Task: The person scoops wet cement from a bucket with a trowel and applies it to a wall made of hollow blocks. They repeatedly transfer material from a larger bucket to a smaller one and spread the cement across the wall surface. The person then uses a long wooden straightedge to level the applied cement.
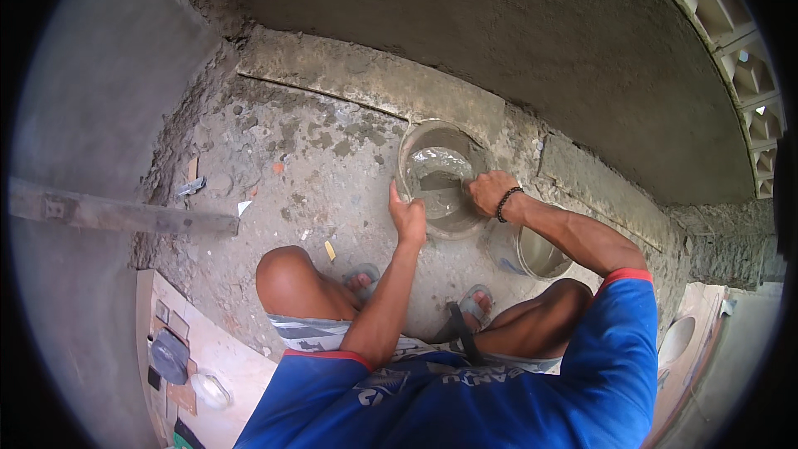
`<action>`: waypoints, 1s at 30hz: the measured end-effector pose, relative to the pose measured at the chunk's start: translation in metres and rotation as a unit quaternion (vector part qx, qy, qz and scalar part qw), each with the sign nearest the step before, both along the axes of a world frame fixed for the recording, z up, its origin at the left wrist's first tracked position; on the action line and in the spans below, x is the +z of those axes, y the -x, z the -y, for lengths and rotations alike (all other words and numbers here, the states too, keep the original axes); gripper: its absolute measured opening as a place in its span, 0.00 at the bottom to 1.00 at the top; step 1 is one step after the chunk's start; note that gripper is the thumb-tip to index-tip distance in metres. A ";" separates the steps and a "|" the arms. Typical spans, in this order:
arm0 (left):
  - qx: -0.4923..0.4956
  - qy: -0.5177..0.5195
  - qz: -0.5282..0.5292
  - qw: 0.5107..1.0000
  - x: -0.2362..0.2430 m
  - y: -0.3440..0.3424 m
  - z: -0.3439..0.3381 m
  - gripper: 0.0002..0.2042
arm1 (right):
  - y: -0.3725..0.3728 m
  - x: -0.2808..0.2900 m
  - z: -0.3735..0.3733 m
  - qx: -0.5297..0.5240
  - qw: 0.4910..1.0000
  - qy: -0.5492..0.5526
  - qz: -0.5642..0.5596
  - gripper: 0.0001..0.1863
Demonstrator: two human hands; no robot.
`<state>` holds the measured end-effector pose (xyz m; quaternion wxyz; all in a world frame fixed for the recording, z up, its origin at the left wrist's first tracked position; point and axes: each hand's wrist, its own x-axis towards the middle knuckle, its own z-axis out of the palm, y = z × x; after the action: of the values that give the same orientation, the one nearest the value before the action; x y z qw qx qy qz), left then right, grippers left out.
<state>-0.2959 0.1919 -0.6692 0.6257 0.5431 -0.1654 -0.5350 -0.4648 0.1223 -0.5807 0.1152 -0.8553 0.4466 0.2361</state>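
Observation:
A round bucket with wet grey mortar inside stands on the rough floor in front of me. My left hand grips its near left rim, one finger pointing up along the outside. At the right side of the opening, my right hand is closed in a fist around what looks like a trowel. Its dark flat blade dips into the mortar; the handle is hidden by my fingers. A dark beaded bracelet circles my right wrist. Beneath my right forearm stands a second pale bucket, partly covered.
Behind the bucket, a long board lies along the foot of the grey plastered wall. A beam juts in from the left. Several small items lie on a pale panel at lower left. Debris dots the floor.

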 end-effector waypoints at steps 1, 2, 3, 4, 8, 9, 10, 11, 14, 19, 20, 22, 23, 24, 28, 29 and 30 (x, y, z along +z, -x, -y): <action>-0.002 0.001 -0.009 1.000 0.001 0.001 0.000 0.32 | 0.000 0.002 0.006 0.006 1.000 0.008 -0.007 0.12; -0.006 0.003 -0.017 1.000 0.008 0.001 0.000 0.33 | -0.001 0.008 0.014 0.012 1.000 0.017 -0.014 0.12; -0.005 0.005 -0.025 1.000 0.010 0.001 0.001 0.33 | -0.007 0.020 0.022 0.021 0.999 0.026 -0.021 0.12; -0.002 0.001 -0.015 1.000 0.009 0.002 0.000 0.33 | -0.011 0.034 0.028 0.068 0.997 0.019 -0.035 0.11; -0.010 0.006 0.005 1.000 0.011 0.008 0.001 0.32 | -0.026 0.074 0.035 0.117 0.980 0.160 -0.009 0.10; -0.016 0.011 0.002 1.000 0.012 0.012 0.000 0.32 | -0.027 0.062 0.039 0.123 0.977 0.166 -0.054 0.10; -0.019 0.022 0.033 0.999 0.003 0.017 -0.002 0.33 | -0.029 0.047 0.042 0.128 0.972 0.172 -0.099 0.10; -0.014 0.032 0.064 0.997 -0.019 0.020 -0.004 0.34 | -0.035 0.029 0.046 0.142 0.963 0.178 -0.143 0.11; -0.015 0.028 0.118 0.993 -0.029 0.027 -0.006 0.37 | -0.033 0.002 0.040 0.101 0.978 0.051 -0.176 0.11; -0.034 0.023 0.162 0.986 -0.015 0.028 -0.013 0.37 | -0.018 -0.003 0.044 0.094 0.974 -0.097 -0.182 0.15; -0.043 0.026 0.163 0.985 -0.015 0.030 -0.013 0.37 | -0.012 -0.003 0.045 0.085 0.968 -0.141 -0.189 0.13; -0.049 0.027 0.139 0.989 -0.017 0.028 -0.013 0.37 | 0.014 -0.021 0.044 -0.092 0.942 -0.291 -0.136 0.14; -0.046 0.026 0.115 0.992 -0.021 0.024 -0.014 0.37 | 0.021 -0.027 0.045 -0.176 0.909 -0.361 -0.109 0.16; -0.040 0.022 0.098 0.994 -0.022 0.020 -0.012 0.37 | 0.001 0.009 0.032 -0.237 0.894 -0.372 -0.079 0.17; -0.033 0.018 0.035 0.999 -0.005 0.012 -0.007 0.35 | 0.001 0.005 0.014 -0.345 0.828 -0.434 0.081 0.16; -0.027 0.024 0.017 0.999 -0.004 0.009 -0.005 0.33 | -0.002 0.003 0.010 -0.367 0.822 -0.421 0.112 0.16; -0.021 0.030 -0.001 0.999 -0.002 0.008 -0.002 0.32 | -0.004 -0.001 0.006 -0.387 0.815 -0.407 0.144 0.16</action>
<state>-0.3035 0.1942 -0.6707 0.6304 0.5200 -0.1918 -0.5435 -0.4607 0.1163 -0.5815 0.5976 -0.5107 0.5825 0.2065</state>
